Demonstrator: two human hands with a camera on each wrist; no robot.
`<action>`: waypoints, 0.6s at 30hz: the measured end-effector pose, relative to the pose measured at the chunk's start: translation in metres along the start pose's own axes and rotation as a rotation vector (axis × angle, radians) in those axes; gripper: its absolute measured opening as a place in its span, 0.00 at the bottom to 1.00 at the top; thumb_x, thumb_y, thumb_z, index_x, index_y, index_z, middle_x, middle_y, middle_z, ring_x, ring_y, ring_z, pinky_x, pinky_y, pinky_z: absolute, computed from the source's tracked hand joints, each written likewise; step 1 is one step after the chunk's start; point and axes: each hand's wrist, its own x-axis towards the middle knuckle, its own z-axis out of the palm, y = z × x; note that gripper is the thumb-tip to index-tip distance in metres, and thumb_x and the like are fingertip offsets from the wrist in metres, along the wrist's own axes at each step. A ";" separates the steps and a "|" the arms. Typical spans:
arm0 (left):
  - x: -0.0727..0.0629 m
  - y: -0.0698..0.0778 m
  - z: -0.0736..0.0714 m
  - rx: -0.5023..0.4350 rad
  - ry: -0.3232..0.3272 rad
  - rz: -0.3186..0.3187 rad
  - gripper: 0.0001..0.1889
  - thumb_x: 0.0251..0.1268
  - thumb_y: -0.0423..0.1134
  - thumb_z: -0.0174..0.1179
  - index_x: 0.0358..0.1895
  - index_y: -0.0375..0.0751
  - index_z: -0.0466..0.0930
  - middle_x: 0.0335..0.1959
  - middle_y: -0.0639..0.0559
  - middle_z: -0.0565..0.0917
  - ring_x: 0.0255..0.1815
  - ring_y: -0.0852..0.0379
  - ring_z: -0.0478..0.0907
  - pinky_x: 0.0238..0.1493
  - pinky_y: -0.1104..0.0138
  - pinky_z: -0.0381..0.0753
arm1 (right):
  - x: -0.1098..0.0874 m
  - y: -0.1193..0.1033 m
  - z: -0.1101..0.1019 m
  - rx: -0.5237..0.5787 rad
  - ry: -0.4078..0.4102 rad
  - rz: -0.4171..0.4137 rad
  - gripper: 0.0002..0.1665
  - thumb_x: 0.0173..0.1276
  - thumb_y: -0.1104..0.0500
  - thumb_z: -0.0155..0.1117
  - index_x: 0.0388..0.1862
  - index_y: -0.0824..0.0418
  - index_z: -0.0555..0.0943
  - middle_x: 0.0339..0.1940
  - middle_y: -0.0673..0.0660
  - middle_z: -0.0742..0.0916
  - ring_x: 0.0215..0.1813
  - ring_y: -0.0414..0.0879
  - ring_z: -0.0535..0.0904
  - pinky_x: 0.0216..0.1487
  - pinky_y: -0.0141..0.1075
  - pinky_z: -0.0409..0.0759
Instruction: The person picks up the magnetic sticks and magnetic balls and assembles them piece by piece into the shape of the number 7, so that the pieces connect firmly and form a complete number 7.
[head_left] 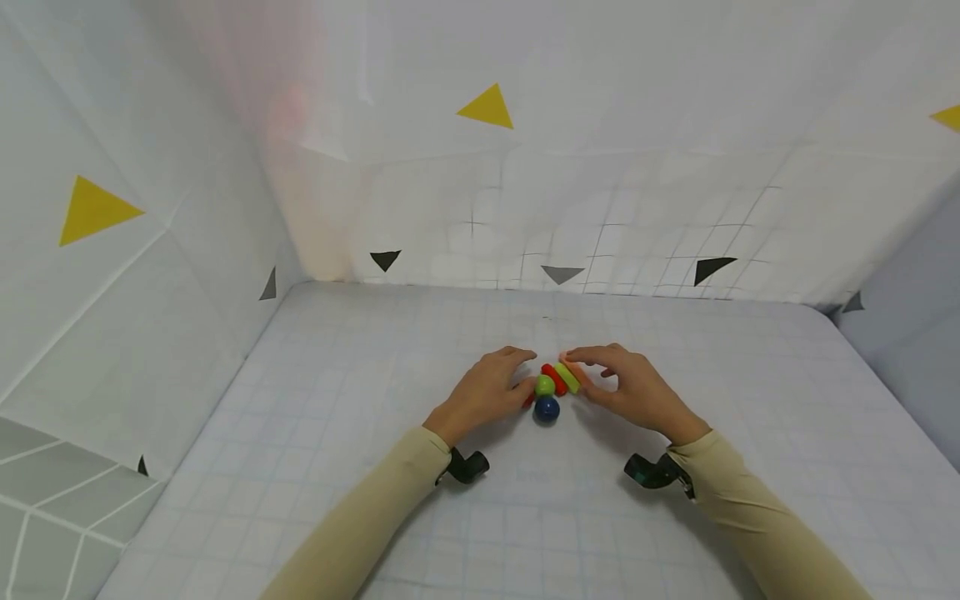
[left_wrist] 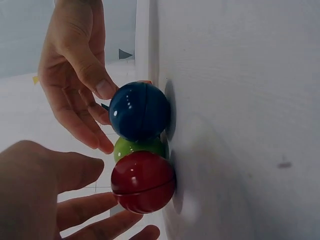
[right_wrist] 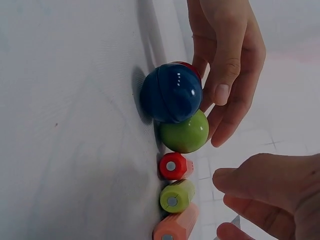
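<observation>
A glossy blue ball [head_left: 547, 409] sits nearest the person, against a green ball [head_left: 545, 386]. Beside them, a red ball [left_wrist: 143, 182] is partly covered by the left hand [head_left: 489, 387] in the head view. That hand's fingers are loosely bent around the red ball's far side, with the thumb apart from them. Right of the green ball, a red rod [right_wrist: 173, 166], a yellow-green rod [right_wrist: 177, 196] and an orange rod [right_wrist: 176, 223] lie side by side, metal discs on their ends. The right hand [head_left: 633, 387] hovers around the orange rod, thumb and fingers spread.
A white gridded cloth covers the table [head_left: 525, 533]. White sheeting with yellow and dark triangles forms a back wall [head_left: 600, 167] and side walls. Dark wrist cameras jut inward below both hands.
</observation>
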 end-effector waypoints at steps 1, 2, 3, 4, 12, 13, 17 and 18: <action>0.000 0.000 0.000 -0.001 0.000 0.001 0.25 0.80 0.49 0.57 0.74 0.44 0.74 0.70 0.49 0.77 0.71 0.50 0.73 0.71 0.56 0.69 | 0.000 0.000 0.000 0.002 0.000 0.002 0.31 0.64 0.71 0.76 0.67 0.61 0.82 0.63 0.58 0.85 0.55 0.59 0.81 0.46 0.56 0.85; 0.000 0.000 0.000 -0.001 0.000 0.003 0.25 0.80 0.49 0.57 0.74 0.44 0.75 0.70 0.50 0.77 0.71 0.50 0.73 0.71 0.56 0.69 | 0.000 0.000 0.000 0.002 0.002 0.002 0.31 0.64 0.71 0.76 0.67 0.61 0.82 0.63 0.58 0.86 0.55 0.59 0.81 0.45 0.56 0.85; 0.000 0.001 0.000 0.000 0.000 0.004 0.25 0.80 0.49 0.57 0.74 0.44 0.75 0.70 0.50 0.77 0.71 0.50 0.72 0.71 0.57 0.69 | 0.000 0.000 0.001 0.000 0.004 0.001 0.31 0.64 0.71 0.76 0.67 0.61 0.82 0.62 0.58 0.86 0.55 0.59 0.82 0.45 0.56 0.86; 0.000 0.001 0.000 0.002 -0.001 0.005 0.25 0.80 0.49 0.57 0.73 0.44 0.75 0.70 0.50 0.77 0.71 0.51 0.73 0.71 0.57 0.69 | 0.000 0.001 0.001 -0.005 0.008 -0.002 0.31 0.64 0.71 0.76 0.66 0.61 0.82 0.62 0.58 0.86 0.54 0.59 0.82 0.45 0.55 0.86; -0.001 0.002 -0.001 -0.009 -0.008 -0.021 0.24 0.80 0.49 0.58 0.72 0.43 0.76 0.69 0.49 0.78 0.70 0.50 0.73 0.71 0.56 0.69 | 0.001 -0.001 0.008 0.025 -0.008 -0.011 0.30 0.63 0.73 0.75 0.65 0.62 0.83 0.62 0.58 0.86 0.55 0.56 0.81 0.47 0.52 0.85; -0.001 0.002 -0.001 -0.007 -0.008 -0.024 0.24 0.80 0.49 0.58 0.72 0.43 0.76 0.69 0.49 0.78 0.70 0.50 0.73 0.71 0.56 0.69 | 0.002 -0.002 0.009 0.031 -0.010 -0.012 0.30 0.63 0.73 0.76 0.65 0.62 0.83 0.62 0.58 0.86 0.55 0.56 0.81 0.47 0.52 0.85; -0.002 0.002 -0.002 -0.005 -0.003 -0.027 0.24 0.80 0.49 0.57 0.71 0.42 0.77 0.68 0.48 0.79 0.69 0.49 0.74 0.70 0.56 0.70 | 0.006 -0.005 0.013 0.048 -0.017 -0.025 0.29 0.62 0.70 0.78 0.63 0.62 0.84 0.59 0.57 0.87 0.51 0.56 0.80 0.44 0.50 0.83; -0.003 0.001 -0.002 -0.005 -0.001 -0.024 0.24 0.80 0.48 0.58 0.70 0.41 0.78 0.67 0.48 0.80 0.68 0.49 0.75 0.69 0.56 0.72 | 0.007 -0.005 0.014 0.049 -0.017 -0.034 0.29 0.61 0.70 0.79 0.62 0.62 0.85 0.58 0.57 0.88 0.49 0.55 0.79 0.42 0.48 0.82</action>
